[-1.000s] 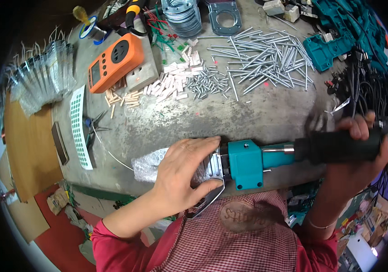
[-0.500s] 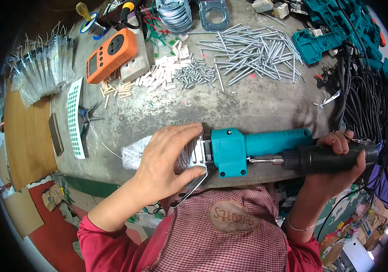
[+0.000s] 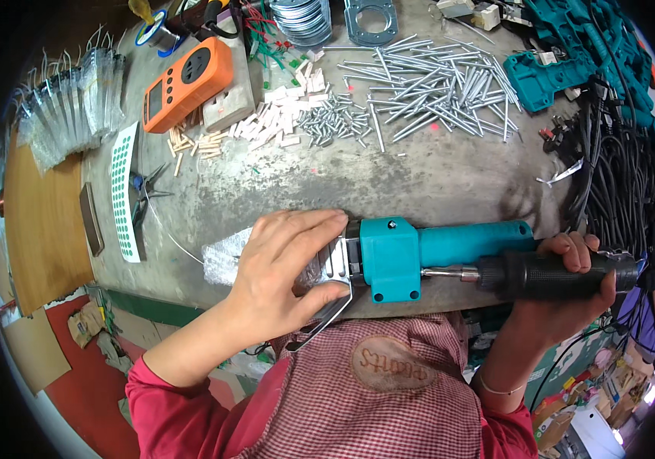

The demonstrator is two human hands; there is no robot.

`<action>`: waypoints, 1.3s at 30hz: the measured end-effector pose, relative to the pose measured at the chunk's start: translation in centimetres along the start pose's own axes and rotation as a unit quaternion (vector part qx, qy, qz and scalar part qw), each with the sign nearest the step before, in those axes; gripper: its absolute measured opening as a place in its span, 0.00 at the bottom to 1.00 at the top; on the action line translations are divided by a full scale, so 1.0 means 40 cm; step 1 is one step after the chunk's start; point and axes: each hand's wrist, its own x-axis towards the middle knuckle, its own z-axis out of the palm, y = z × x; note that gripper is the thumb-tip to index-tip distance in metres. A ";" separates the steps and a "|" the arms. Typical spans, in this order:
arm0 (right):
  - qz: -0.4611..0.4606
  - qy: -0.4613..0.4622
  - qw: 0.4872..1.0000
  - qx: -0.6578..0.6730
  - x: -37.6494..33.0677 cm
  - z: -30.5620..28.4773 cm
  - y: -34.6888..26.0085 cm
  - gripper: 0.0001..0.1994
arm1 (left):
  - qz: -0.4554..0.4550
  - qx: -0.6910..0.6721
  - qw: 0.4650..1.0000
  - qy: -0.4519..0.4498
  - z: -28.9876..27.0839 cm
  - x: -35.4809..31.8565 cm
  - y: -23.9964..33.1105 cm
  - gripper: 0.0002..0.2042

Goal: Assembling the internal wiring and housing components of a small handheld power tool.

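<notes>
Our left hand (image 3: 281,268) clamps the teal tool housing (image 3: 419,256) by its metal end, long axis running rightward to our right hand (image 3: 564,294), which grips the black electric screwdriver (image 3: 549,274) driving its bit into the housing.

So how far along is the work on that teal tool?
Done: the teal tool looks closed up, with its metal front end fitted. In hand: the left hand steadies that front end while the right hand holds a black driver, its bit at the housing's near edge. Left: loose screws, long pins and more teal shells wait on the bench.
</notes>
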 end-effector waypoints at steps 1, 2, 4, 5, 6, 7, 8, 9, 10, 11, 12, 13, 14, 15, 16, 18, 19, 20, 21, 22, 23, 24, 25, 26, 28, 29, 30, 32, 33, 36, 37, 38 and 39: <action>0.003 0.000 1.000 0.000 0.000 -0.004 0.002 0.17 | 0.006 0.001 1.000 0.005 0.001 0.001 0.000 0.31; 0.004 -0.004 1.000 0.006 -0.001 -0.011 0.003 0.17 | 0.003 0.001 1.000 0.006 0.004 0.002 0.000 0.31; 0.008 -0.007 1.000 0.013 -0.002 -0.018 0.004 0.16 | 0.019 -0.009 1.000 0.021 0.007 0.004 -0.001 0.31; 0.008 -0.003 1.000 0.010 -0.002 -0.020 0.003 0.17 | 0.016 -0.007 1.000 0.020 0.008 0.002 -0.003 0.31; 0.009 0.002 1.000 0.007 -0.002 -0.022 0.003 0.17 | 0.022 -0.004 1.000 0.019 0.011 -0.002 -0.008 0.31; 0.010 0.004 1.000 0.009 -0.001 -0.021 0.001 0.17 | 0.028 -0.001 0.999 0.016 0.012 -0.004 -0.013 0.31; 0.014 0.001 1.000 0.001 0.000 -0.019 -0.002 0.17 | 0.033 -0.005 0.999 0.022 0.015 -0.004 -0.015 0.30; 0.017 -0.002 1.000 -0.007 0.001 -0.016 0.000 0.17 | 0.031 -0.004 0.999 0.019 0.016 -0.004 -0.016 0.30; 0.016 -0.004 1.000 -0.010 0.001 -0.011 0.001 0.17 | 0.036 -0.011 0.999 0.027 0.019 -0.003 -0.017 0.30; 0.016 -0.001 1.000 -0.011 0.000 -0.012 0.001 0.17 | 0.041 -0.017 0.998 0.034 0.022 -0.002 -0.018 0.30; 0.014 0.003 1.000 -0.016 -0.001 -0.015 -0.001 0.17 | 0.042 -0.017 0.998 0.036 0.022 -0.002 -0.019 0.30; 0.013 0.006 1.000 -0.022 0.001 -0.016 -0.004 0.17 | 0.040 -0.020 0.998 0.035 0.023 0.000 -0.018 0.30; 0.014 0.008 1.000 -0.024 0.003 -0.017 -0.006 0.17 | 0.038 -0.019 0.999 0.034 0.022 0.001 -0.018 0.30; 0.017 0.012 0.999 -0.028 0.005 -0.018 -0.007 0.17 | 0.037 -0.018 0.999 0.034 0.022 0.003 -0.017 0.30; 0.018 0.016 0.999 -0.031 0.006 -0.017 -0.007 0.17 | 0.036 -0.020 0.999 0.033 0.022 0.004 -0.018 0.30; 0.020 0.012 0.999 -0.027 0.009 -0.006 -0.003 0.17 | 0.033 -0.025 0.999 0.036 0.020 0.007 -0.017 0.30; 0.020 0.006 1.000 -0.022 0.009 -0.003 0.000 0.17 | 0.034 -0.025 0.998 0.036 0.021 0.007 -0.020 0.30; 0.020 0.004 1.000 -0.021 0.009 0.000 0.000 0.17 | 0.032 -0.028 0.998 0.036 0.021 0.006 -0.021 0.30; 0.020 0.004 0.999 -0.034 0.009 0.005 -0.001 0.17 | 0.031 -0.030 0.998 0.037 0.017 0.006 -0.019 0.30; 0.015 0.002 0.999 -0.048 0.010 0.009 -0.006 0.17 | 0.036 -0.030 0.998 0.041 0.016 0.009 -0.015 0.30; 0.010 -0.006 0.999 -0.049 0.011 0.016 -0.008 0.17 | 0.019 -0.044 0.998 0.030 0.012 0.010 -0.008 0.30; 0.008 0.007 0.997 -0.071 0.011 0.023 -0.007 0.17 | 0.004 -0.058 0.998 0.020 0.007 0.011 0.003 0.32; 0.002 0.017 0.996 -0.092 0.017 0.029 -0.007 0.18 | 0.018 -0.055 0.998 0.029 0.004 0.012 0.008 0.32; 0.008 0.022 0.991 -0.131 0.027 0.043 -0.002 0.19 | 0.005 -0.045 0.999 0.018 0.004 0.009 0.008 0.32; 0.017 0.084 0.968 -0.235 0.040 0.073 -0.010 0.23 | -0.006 -0.023 1.000 -0.001 0.004 -0.004 0.000 0.35; 0.014 0.099 0.955 -0.278 0.045 0.093 -0.018 0.25 | 0.021 -0.026 0.999 0.010 -0.010 -0.004 0.010 0.35; 0.022 0.077 0.949 -0.305 0.062 0.080 -0.056 0.26 | 0.005 0.041 0.999 -0.003 -0.026 -0.005 0.018 0.37; -0.058 0.051 0.895 -0.439 0.079 0.106 -0.145 0.24 | 0.006 0.112 0.994 -0.003 -0.048 -0.024 0.032 0.39; -0.109 0.034 0.842 -0.527 0.092 0.111 -0.184 0.25 | -0.025 0.119 0.992 -0.030 -0.054 -0.043 0.030 0.41; -0.203 0.101 0.567 -0.792 0.107 0.034 -0.242 0.31 | -0.022 0.136 0.990 -0.034 -0.040 -0.065 0.020 0.44; -0.180 0.130 0.413 -0.883 0.105 0.031 -0.242 0.31 | 0.000 0.145 0.989 -0.022 -0.035 -0.066 0.015 0.45; -0.202 0.126 0.367 -0.899 0.106 0.037 -0.241 0.29 | 0.012 0.149 0.989 -0.019 -0.036 -0.071 0.020 0.45; -0.157 0.155 0.331 -0.917 0.101 0.059 -0.250 0.25 | 0.017 0.153 0.988 -0.010 -0.041 -0.075 0.022 0.45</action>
